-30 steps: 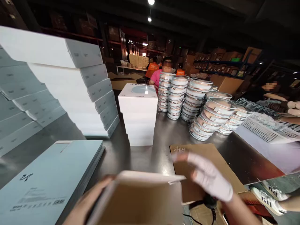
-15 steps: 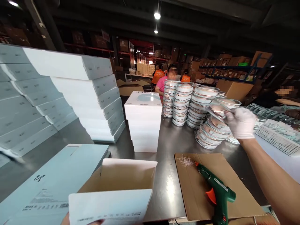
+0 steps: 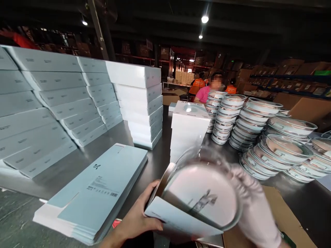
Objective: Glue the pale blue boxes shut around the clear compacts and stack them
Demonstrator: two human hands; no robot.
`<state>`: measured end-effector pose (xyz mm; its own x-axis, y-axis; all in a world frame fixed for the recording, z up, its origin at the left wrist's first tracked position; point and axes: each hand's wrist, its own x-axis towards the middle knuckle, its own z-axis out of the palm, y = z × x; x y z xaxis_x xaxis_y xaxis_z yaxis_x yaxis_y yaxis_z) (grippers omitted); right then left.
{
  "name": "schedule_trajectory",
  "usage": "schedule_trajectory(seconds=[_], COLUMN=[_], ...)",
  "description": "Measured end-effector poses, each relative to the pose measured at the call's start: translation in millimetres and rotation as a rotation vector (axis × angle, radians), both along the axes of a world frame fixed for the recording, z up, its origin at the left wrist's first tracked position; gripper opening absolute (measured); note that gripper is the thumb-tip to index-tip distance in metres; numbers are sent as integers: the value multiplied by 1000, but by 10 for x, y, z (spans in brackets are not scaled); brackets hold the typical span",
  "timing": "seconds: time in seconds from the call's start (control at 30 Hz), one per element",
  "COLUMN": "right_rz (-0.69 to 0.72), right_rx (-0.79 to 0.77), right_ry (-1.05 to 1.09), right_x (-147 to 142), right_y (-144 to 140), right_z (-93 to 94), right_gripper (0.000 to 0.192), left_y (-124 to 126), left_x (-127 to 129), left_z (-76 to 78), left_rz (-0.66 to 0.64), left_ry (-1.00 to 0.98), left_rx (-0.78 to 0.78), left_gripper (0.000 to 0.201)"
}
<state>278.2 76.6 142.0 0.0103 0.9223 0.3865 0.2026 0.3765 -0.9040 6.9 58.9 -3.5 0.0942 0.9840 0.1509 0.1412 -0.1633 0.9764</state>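
Note:
My bare left hand grips an open white carton by its left side, thumb on the front panel. In my right hand, which wears a white glove, is a round clear-lidded container with a pale disc and a small grey print inside. The container is tilted and partly inside the carton's mouth; its rim and my gloved fingers are blurred. To the right stand several stacks of similar round containers. A stack of flat, pale blue carton blanks lies left of my left hand.
Closed white boxes form a tall wall at left, and another box stack stands just beyond the carton. Brown cardboard lies at right, a green tool partly visible on it. A person in pink is across the table.
My right hand has brought a round container from the stacks at right leftward to the carton, where it is partly inside. The carton has turned and my view has swung left.

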Motion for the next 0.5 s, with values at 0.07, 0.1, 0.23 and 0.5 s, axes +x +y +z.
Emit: schedule_trajectory(seconds=[0.07, 0.1, 0.23, 0.5], right_rz=[18, -15, -78, 8], right_rx=[138, 183, 110, -87], right_ry=[-37, -24, 293, 151], right_x=[-106, -122, -158, -538], right_y=[-101, -145, -223, -480], right_z=[-275, -433, -969, -1288], right_gripper=[20, 17, 32, 51], left_y=[-5, -11, -49, -150], left_x=[38, 59, 97, 72], left_z=[-88, -133, -283, -109], left_rz=[-23, -28, -32, -48], left_ry=[-96, -136, -217, -40], left_rx=[-20, -11, 85, 500], left_gripper=[123, 122, 118, 45])
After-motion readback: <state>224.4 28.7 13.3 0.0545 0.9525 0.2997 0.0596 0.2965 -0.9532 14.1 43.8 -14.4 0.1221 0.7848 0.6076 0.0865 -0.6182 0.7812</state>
